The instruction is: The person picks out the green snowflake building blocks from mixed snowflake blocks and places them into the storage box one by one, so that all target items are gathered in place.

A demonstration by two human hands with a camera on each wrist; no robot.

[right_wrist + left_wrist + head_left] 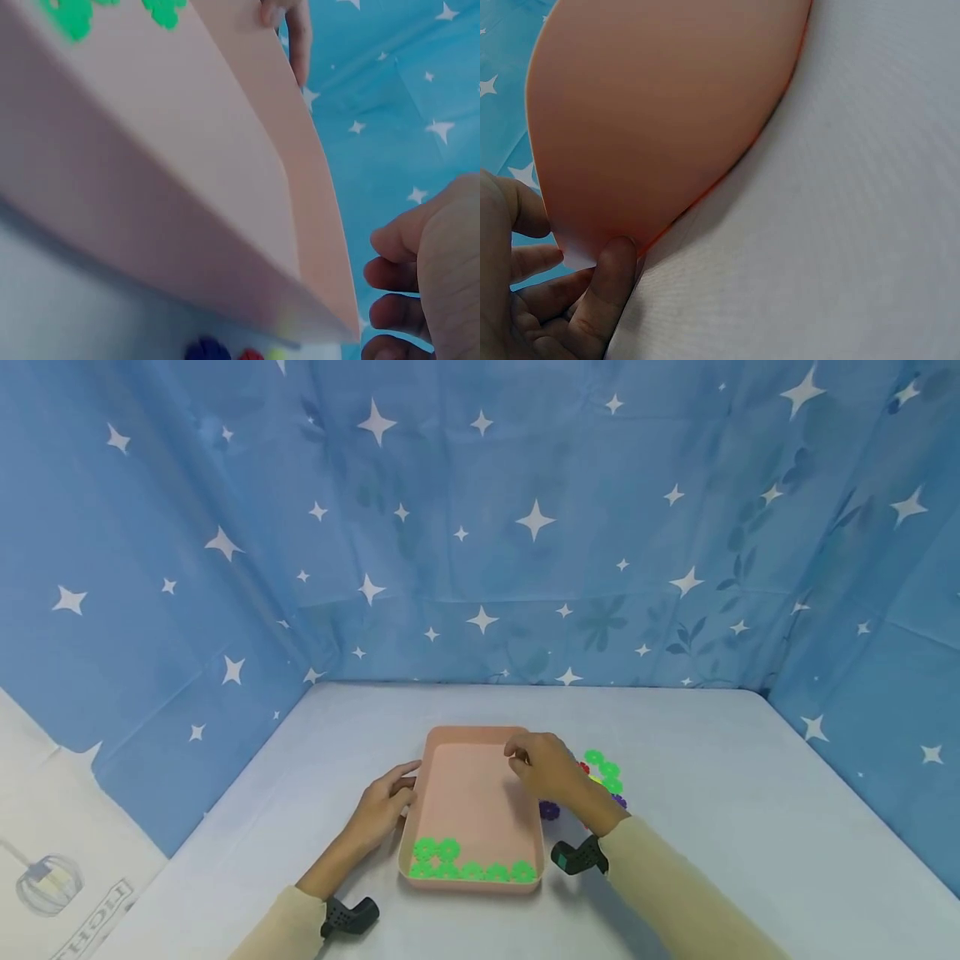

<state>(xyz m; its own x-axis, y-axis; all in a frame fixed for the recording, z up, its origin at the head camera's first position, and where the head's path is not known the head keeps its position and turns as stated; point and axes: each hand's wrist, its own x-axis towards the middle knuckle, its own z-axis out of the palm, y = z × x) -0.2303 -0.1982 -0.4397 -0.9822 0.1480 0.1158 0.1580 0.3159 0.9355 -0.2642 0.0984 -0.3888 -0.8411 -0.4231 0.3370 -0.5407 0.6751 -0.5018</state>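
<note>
A shallow pink tray [480, 793] lies on the table, with several green flower-shaped pieces [472, 870] along its near end. At the tray's left side my left hand [381, 808] holds the edge. The left wrist view shows its thumb [615, 262] against the outer wall and other fingers at the rim. My right hand [546, 764] is above the tray's right rim towards the far end. Its fingers [394, 311] are loosely bent, and I see nothing between them. Beside the tray, partly hidden by the right forearm, lie flower-shaped pieces [611, 777] in green, red, yellow and purple.
The white table [690, 743] extends around the tray. A blue curtain with white stars [480, 527] hangs behind and on both sides. Dark wrist cameras [352, 916] sit on both wrists. Printed pale cloth [60, 860] shows at the lower left.
</note>
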